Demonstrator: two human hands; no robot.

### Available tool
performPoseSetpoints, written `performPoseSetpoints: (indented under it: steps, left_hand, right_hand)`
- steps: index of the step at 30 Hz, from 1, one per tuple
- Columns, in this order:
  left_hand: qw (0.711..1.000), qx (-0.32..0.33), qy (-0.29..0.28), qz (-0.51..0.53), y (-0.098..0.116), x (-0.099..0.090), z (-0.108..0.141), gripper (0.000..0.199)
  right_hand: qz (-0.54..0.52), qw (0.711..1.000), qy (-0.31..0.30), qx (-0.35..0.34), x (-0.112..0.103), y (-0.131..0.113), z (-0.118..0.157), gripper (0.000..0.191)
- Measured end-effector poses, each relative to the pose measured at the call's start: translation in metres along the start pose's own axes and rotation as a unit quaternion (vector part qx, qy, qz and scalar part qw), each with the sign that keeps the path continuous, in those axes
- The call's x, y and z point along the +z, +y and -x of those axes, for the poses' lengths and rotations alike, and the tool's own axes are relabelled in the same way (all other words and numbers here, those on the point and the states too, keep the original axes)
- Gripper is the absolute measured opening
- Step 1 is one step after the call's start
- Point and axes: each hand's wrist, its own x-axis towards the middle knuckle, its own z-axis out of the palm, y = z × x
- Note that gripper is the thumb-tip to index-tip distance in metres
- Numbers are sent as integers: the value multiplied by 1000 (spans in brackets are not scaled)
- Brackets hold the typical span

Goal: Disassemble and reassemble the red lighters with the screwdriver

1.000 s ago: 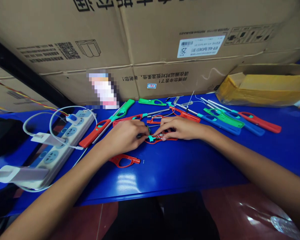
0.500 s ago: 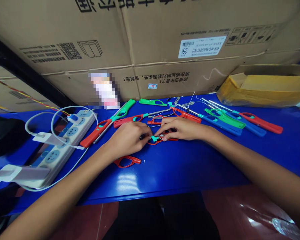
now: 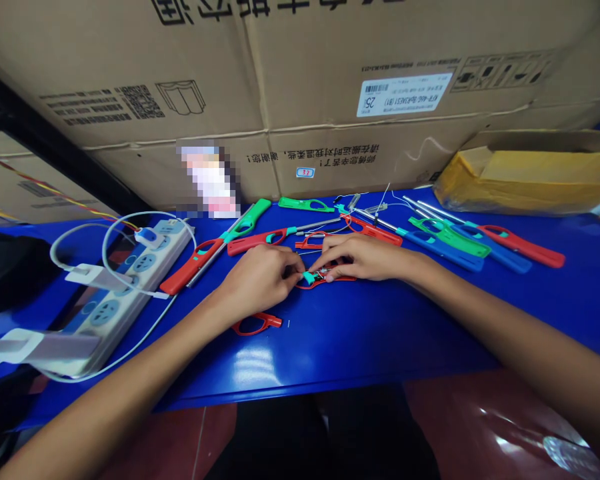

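Observation:
On the blue table lies a red lighter half-shell (image 3: pixel 347 278) with small parts inside. A teal trigger piece (image 3: pixel 309 277) sits at its left end, pinched between the thumb and finger of my left hand (image 3: pixel 267 277). My right hand (image 3: pixel 363 259) rests over the shell's right part, with thumb and fingers closed on the red shell and its inner parts; the fingertips hide some of them. Another red shell piece with an oval loop (image 3: pixel 260 324) lies nearer the table's front edge, partly behind my left wrist.
Several red, green and blue lighters lie behind my hands, among them a blue one (image 3: pixel 445 250) and a red-and-green one (image 3: pixel 193 267). A power strip (image 3: pixel 115 307) with cables is at left. A yellow-taped box (image 3: pixel 535 177) stands back right, before a large carton (image 3: pixel 300 80).
My left hand and forearm have shifted very slightly, covering a little more of the loose red piece. My right hand looks the same.

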Motion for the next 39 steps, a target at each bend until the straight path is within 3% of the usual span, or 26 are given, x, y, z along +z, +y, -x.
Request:
performPoseSetpoints:
  steps: [10,19,31,39]
  left_hand:
    - [996,66,41,-53,-9,8,1,12]
    - [985,142,49,-90,-13,11,1,25]
    - [985,163,48,-35,-17,13,-1,22]
    - [991,122,35,41,-19,12,-3,16]
  right_hand:
    - [-13,1000,-2,-7,-2,1,0,25]
    - [-19,1000,0,-5,-1,1,1,22]
    - [-15,1000,10,-9,0,1,1,22]
    - [0,1000,5,7,-5,-2,3,30]
